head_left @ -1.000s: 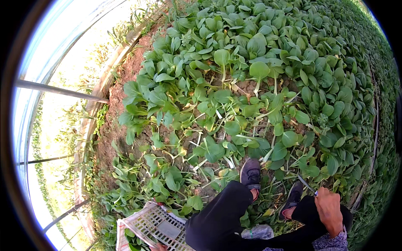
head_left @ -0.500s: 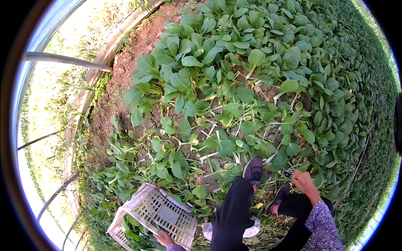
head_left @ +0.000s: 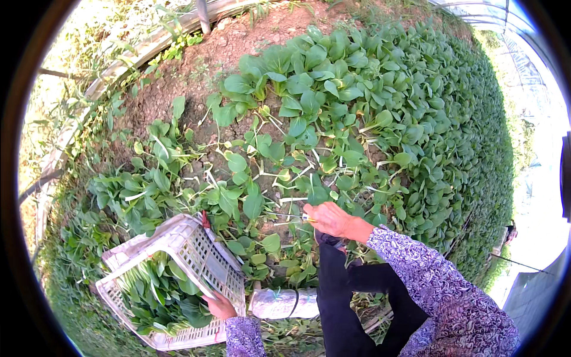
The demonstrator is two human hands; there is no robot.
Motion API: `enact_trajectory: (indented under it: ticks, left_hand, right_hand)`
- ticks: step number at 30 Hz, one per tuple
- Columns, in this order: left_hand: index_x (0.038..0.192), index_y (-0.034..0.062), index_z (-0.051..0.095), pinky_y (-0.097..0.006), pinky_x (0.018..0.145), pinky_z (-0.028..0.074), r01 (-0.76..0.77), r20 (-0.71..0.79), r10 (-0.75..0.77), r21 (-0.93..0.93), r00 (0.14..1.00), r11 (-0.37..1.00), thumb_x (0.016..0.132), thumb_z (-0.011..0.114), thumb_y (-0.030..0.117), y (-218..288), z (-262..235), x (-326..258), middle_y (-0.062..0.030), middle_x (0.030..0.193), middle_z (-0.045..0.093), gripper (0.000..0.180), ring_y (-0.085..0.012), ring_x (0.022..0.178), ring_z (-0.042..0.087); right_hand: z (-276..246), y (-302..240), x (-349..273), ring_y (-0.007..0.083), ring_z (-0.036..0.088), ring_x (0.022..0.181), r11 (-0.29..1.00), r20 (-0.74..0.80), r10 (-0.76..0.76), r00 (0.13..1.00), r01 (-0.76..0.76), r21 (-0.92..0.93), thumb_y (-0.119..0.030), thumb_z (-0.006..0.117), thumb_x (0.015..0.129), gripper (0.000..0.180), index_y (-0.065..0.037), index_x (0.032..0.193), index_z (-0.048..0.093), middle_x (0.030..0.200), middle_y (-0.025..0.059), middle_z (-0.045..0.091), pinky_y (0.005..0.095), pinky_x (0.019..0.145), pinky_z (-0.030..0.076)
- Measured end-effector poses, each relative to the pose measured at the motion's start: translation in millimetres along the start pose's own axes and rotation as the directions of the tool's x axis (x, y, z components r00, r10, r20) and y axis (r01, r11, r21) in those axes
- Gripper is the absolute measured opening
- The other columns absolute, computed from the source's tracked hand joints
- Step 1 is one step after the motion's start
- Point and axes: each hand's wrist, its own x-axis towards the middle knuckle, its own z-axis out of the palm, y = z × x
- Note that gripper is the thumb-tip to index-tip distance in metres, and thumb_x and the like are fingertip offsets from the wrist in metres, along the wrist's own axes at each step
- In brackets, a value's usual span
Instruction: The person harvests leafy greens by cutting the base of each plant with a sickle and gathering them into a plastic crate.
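My left hand [head_left: 221,306] grips the rim of a white slatted plastic crate [head_left: 205,262] at the lower left. Leafy bok choy [head_left: 157,291] fills much of the crate. My right hand [head_left: 332,219] is closed round the short yellowish handle of a thin-bladed knife [head_left: 284,215]. Its blade points left, just above cut stalks and loose leaves on the soil. Ahead of the knife lie trimmed leaves [head_left: 253,199] and pale stem pieces. Farther off stands a dense bed of growing bok choy [head_left: 380,89].
Beside my leg, right of the crate, lies a white wrapped bundle [head_left: 284,303] with a dark strap. Bare reddish soil [head_left: 208,56] and a pale border board [head_left: 128,62] edge the bed at the far left. Curved greenhouse framing shows at the upper right.
My right hand has swung left with the knife across my front. The view has turned, and more of the crate's greens show. My left hand stays on the crate.
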Motion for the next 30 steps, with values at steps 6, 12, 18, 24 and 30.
enact_trajectory:
  ticks: [6, 12, 18, 24, 30]
  left_hand:
    - [0.104, -0.0029, 0.043, -0.048, 0.051, 0.042, 0.108, 0.089, -0.104, -0.053, 0.991, 0.993, 0.085, 0.055, 0.017, 0, -14, 3, -0.0232, 0.07, 0.059, 0.03, -0.041, 0.06, 0.057]
    - [0.115, -0.0061, 0.043, -0.045, 0.048, 0.042, 0.173, 0.087, -0.175, 0.032, 0.981, 0.984, 0.087, 0.056, 0.022, -13, -6, -3, -0.0225, 0.067, 0.059, 0.041, -0.0376, 0.057, 0.058]
    - [0.12, -0.0093, 0.041, -0.045, 0.056, 0.043, 0.16, 0.055, -0.161, 0.029, 0.985, 0.987, 0.088, 0.057, 0.02, -29, 5, -8, -0.0263, 0.077, 0.06, 0.046, -0.0393, 0.065, 0.059]
    - [0.121, -0.0094, 0.04, -0.04, 0.066, 0.045, 0.171, 0.057, -0.169, -0.026, 0.984, 0.985, 0.089, 0.056, 0.018, -21, -4, -3, -0.0263, 0.088, 0.06, 0.045, -0.0363, 0.074, 0.059]
    - [0.122, -0.0103, 0.04, -0.04, 0.065, 0.045, 0.208, 0.066, -0.204, -0.05, 0.977, 0.977, 0.089, 0.057, 0.019, -27, 0, -8, -0.0256, 0.087, 0.06, 0.048, -0.0338, 0.073, 0.06]
  right_hand:
    - [27, 19, 55, 0.0281, 0.05, 0.084, 0.998, 0.398, -0.065, 0.915, 0.065, 0.013, 0.001, 0.057, 0.07, 0.046, -0.001, 0.114, 0.044, 0.088, 0.0104, 0.048, 0.0379, 0.076, 0.042]
    - [95, 144, 144, 0.0299, 0.048, 0.106, 0.895, 0.079, -0.404, 0.911, 0.412, -0.174, -0.001, 0.057, 0.065, 0.041, -0.009, 0.105, 0.05, 0.106, 0.0059, 0.049, 0.0403, 0.096, 0.04]
    - [109, 263, 185, 0.0296, 0.053, 0.093, 0.89, 0.49, -0.047, 0.87, 0.259, -0.374, 0.002, 0.056, 0.06, 0.028, -0.007, 0.086, 0.053, 0.092, 0.0101, 0.056, 0.0356, 0.082, 0.046]
    - [79, 326, 167, 0.0313, 0.063, 0.086, 0.776, 0.57, 0.369, 0.734, 0.095, -0.624, -0.013, 0.059, 0.072, 0.018, -0.004, 0.086, 0.065, 0.087, 0.0163, 0.065, 0.037, 0.077, 0.05]
    - [76, 332, 139, 0.0304, 0.06, 0.093, 0.721, 0.536, 0.551, 0.64, -0.043, -0.691, -0.031, 0.072, 0.066, 0.036, -0.004, 0.087, 0.064, 0.095, 0.0158, 0.063, 0.0395, 0.079, 0.048]
